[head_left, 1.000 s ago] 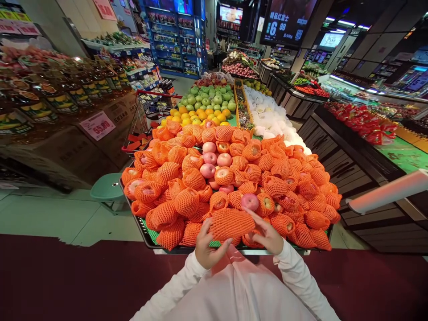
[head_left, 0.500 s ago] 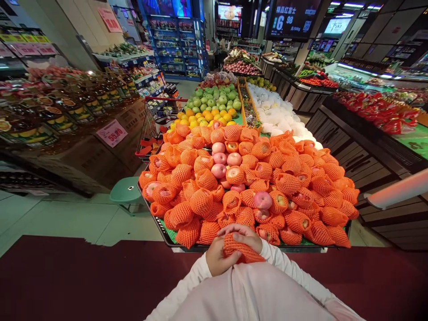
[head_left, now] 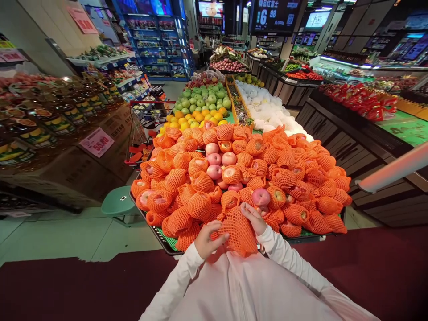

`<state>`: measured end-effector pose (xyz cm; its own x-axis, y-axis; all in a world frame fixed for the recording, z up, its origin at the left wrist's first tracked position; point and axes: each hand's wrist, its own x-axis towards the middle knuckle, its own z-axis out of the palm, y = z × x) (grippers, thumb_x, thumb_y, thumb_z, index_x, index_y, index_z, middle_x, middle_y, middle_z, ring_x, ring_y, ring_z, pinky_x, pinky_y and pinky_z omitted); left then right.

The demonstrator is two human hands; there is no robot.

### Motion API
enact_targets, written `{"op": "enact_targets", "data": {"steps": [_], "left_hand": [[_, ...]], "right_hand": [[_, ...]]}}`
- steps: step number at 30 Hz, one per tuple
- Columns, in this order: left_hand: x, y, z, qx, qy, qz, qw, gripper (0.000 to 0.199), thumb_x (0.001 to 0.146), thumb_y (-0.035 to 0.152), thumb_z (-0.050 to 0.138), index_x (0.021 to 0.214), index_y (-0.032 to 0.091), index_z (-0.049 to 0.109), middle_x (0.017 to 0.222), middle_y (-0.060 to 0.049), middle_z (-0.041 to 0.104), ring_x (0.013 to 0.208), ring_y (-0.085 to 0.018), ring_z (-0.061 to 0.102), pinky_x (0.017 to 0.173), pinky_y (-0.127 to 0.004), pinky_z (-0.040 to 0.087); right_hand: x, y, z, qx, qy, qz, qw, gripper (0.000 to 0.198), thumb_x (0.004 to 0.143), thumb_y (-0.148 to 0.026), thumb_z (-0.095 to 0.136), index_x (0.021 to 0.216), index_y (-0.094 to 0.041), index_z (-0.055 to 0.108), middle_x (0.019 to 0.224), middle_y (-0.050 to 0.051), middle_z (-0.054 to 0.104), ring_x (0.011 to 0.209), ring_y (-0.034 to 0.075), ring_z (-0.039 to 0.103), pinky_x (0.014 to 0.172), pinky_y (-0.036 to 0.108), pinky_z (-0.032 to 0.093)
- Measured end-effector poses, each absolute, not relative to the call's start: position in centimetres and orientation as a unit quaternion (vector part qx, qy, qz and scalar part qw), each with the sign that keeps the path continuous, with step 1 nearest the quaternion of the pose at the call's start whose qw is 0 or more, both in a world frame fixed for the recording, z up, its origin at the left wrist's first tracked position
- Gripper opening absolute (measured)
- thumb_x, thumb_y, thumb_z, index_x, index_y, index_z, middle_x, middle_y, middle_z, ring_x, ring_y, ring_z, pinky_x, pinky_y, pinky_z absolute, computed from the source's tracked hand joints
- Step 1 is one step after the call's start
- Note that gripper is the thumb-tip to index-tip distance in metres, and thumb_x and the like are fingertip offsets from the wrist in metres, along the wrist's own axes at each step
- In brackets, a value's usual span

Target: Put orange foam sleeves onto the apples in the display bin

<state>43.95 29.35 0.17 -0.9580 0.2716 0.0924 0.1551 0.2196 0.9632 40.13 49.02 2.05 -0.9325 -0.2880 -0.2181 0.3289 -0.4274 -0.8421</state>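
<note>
An orange foam fruit net (head_left: 238, 232) is spread wide between my hands, low over the front edge of the apple display. My left hand (head_left: 209, 240) holds its left side, thumb and fingers curved at the mesh. At the upper right edge, the fingers of my right hand (head_left: 254, 219) pinch the net. Whether an apple sits inside cannot be made out. Just beyond lie many apples in orange nets (head_left: 200, 205), with a bare pink apple (head_left: 261, 197) near my right hand and several more bare apples (head_left: 214, 171) farther back.
Oranges (head_left: 197, 118), green apples (head_left: 203, 96) and white-netted fruit (head_left: 267, 104) lie behind the pile. A green stool (head_left: 117, 200) and a shopping cart (head_left: 132, 133) stand at the left. Bottled goods (head_left: 50, 116) are stacked farther left. A pale pole (head_left: 394, 167) juts in from the right.
My hands have moved apart from being wrapped together round the orange net, and the net is now spread out between them. My right hand has moved up and right; the view has shifted slightly.
</note>
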Motion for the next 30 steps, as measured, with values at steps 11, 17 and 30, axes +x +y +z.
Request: {"op": "enact_targets", "data": {"steps": [11, 17, 30], "left_hand": [[39.8, 35.2, -0.3, -0.045, 0.496, 0.852, 0.161, 0.039, 0.066, 0.047, 0.077, 0.069, 0.016, 0.054, 0.068, 0.003, 0.052, 0.066, -0.011, 0.048, 0.068, -0.024, 0.041], [39.3, 38.3, -2.8, 0.097, 0.571, 0.738, 0.346, 0.045, 0.065, 0.056, 0.077, 0.072, 0.015, 0.06, 0.067, 0.001, 0.056, 0.061, -0.01, 0.048, 0.061, -0.024, 0.038], [34.3, 43.1, -4.4, -0.008, 0.776, 0.624, 0.09, 0.025, 0.091, 0.038, 0.047, 0.074, 0.02, 0.048, 0.076, -0.002, 0.054, 0.078, -0.017, 0.053, 0.08, -0.029, 0.041]], "right_hand": [[42.1, 53.0, 0.1, -0.002, 0.567, -0.792, 0.226, 0.049, 0.066, -0.052, 0.081, 0.099, -0.019, 0.068, 0.101, 0.005, 0.073, 0.094, 0.02, 0.067, 0.095, 0.038, 0.049], [41.4, 57.2, -1.1, 0.134, 0.61, -0.781, 0.021, 0.046, 0.067, -0.06, 0.076, 0.089, -0.02, 0.068, 0.097, 0.006, 0.074, 0.089, 0.022, 0.068, 0.087, 0.037, 0.053], [35.2, 60.7, -0.9, -0.013, 0.89, -0.414, -0.192, 0.035, 0.092, -0.044, 0.047, 0.095, -0.018, 0.07, 0.096, 0.012, 0.07, 0.092, 0.025, 0.066, 0.086, 0.037, 0.051]]}}
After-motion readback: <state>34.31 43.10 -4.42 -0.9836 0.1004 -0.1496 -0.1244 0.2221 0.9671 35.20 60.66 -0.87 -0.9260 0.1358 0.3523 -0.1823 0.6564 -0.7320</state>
